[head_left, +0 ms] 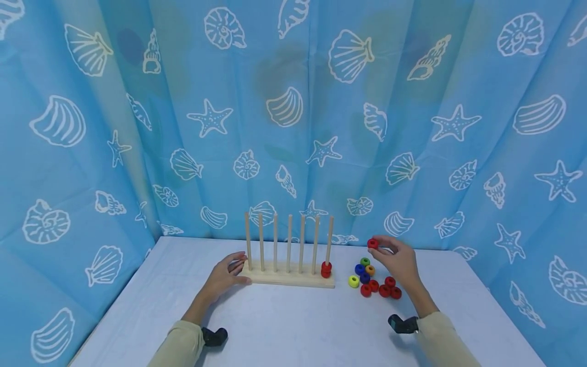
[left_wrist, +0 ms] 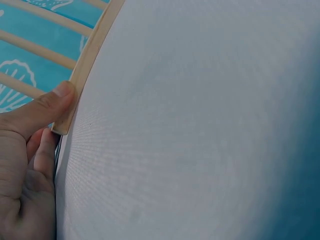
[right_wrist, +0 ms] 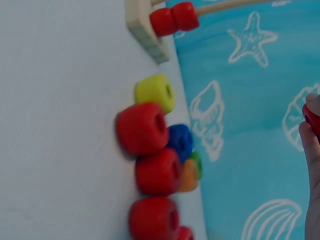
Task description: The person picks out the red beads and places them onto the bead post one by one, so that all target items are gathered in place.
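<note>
A pale wooden board with several upright pegs [head_left: 289, 278] stands on the table. My left hand [head_left: 223, 278] grips its left end, the thumb [left_wrist: 62, 92] lying on the front edge and the other fingers behind. Two red beads [head_left: 326, 269] are stacked at the bottom of the rightmost peg. My right hand [head_left: 398, 259] pinches a red bead [head_left: 373, 243] between thumb and fingertips, raised above the loose beads and to the right of the pegs. In the right wrist view only part of this hand shows, at the right edge, with the held red bead [right_wrist: 311, 120].
Loose beads lie right of the board: a yellow one [head_left: 353, 281], a green one [head_left: 365, 261], an orange one [head_left: 370, 270], two blue ones [head_left: 359, 269] and several red ones [head_left: 384, 290]. Behind the white-covered table [head_left: 284, 326] hangs a blue shell-print curtain [head_left: 293, 142].
</note>
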{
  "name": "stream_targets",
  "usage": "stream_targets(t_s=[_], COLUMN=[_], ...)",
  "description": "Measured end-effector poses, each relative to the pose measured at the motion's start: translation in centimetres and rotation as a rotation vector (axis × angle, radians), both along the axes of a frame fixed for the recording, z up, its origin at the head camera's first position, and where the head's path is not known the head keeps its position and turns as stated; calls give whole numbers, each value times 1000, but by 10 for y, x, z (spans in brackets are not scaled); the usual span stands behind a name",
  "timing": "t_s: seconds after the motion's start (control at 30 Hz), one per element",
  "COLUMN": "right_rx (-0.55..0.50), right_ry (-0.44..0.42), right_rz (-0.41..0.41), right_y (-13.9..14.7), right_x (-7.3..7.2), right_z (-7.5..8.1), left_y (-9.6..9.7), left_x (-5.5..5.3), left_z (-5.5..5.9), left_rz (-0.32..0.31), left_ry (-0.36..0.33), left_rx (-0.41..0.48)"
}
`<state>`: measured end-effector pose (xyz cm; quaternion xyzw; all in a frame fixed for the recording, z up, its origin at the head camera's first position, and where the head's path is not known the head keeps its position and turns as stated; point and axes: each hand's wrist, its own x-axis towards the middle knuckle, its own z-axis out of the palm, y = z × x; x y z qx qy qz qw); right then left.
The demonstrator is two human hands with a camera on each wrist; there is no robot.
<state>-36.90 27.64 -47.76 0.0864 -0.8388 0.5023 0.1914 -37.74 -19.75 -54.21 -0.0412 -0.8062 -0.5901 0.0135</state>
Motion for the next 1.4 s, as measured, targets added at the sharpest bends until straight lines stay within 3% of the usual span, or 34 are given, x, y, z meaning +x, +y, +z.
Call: stream_targets(t_s=[0.37,0.73,1.0,1.4], right_rx=[-110,-163,-187,-179], right_ry=[80,128,179,207], right_rz=[86,177,265,290], right_y=[-21,-45,-77,-100], right_x=[4,-2,11,8], right_z=[37,69,103,107], left_y=[0,2,1,1], left_x=[1,0,1,2], left_z=[0,1,2,3], left_rz=[-9,21,22,21], left_ry=[-1,-15,-6,0], left_rx=[21,-23,-14,-14])
